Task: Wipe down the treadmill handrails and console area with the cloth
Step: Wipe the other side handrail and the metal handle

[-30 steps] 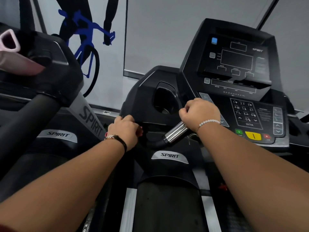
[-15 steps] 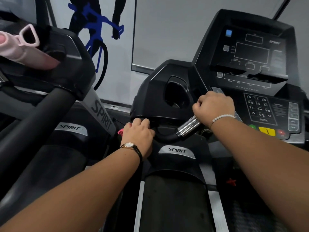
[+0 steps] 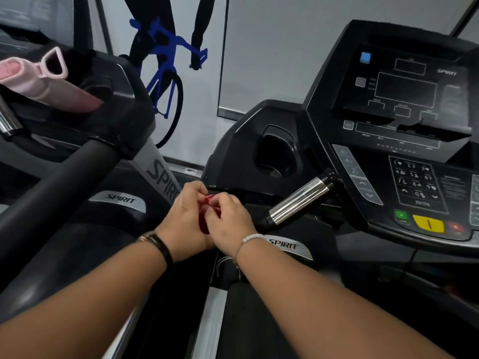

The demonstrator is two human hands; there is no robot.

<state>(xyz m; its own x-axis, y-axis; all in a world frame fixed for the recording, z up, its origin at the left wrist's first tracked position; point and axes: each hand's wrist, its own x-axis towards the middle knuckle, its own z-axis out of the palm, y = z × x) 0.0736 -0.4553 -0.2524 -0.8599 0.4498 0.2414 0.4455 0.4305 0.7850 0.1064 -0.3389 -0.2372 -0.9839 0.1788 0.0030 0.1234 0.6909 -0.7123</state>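
A black treadmill (image 3: 246,330) fills the view from above, its belt running away under the person's two bare forearms. Its console (image 3: 404,151) rises at the right, with a dark screen, a number keypad and green, yellow and red buttons along the lower edge. To the left of the console is a deep cup holder (image 3: 277,154). A second treadmill (image 3: 116,99) stands at the left, its thick black handrail (image 3: 51,193) slanting towards the viewer. On the white wall behind is a cyclist graphic (image 3: 166,73) in blue and black. A pink bottle (image 3: 39,81) lies on the second machine's console. A chrome handgrip (image 3: 300,200) juts from below the console. Just left of it, the left hand (image 3: 185,218) and right hand (image 3: 229,224) meet, touching, below the cup holder. Both have fingers curled, pinching a small red cloth (image 3: 208,199) bunched between them; most of it is hidden. The left wrist wears a watch (image 3: 158,244), the right a white bead bracelet (image 3: 250,238).
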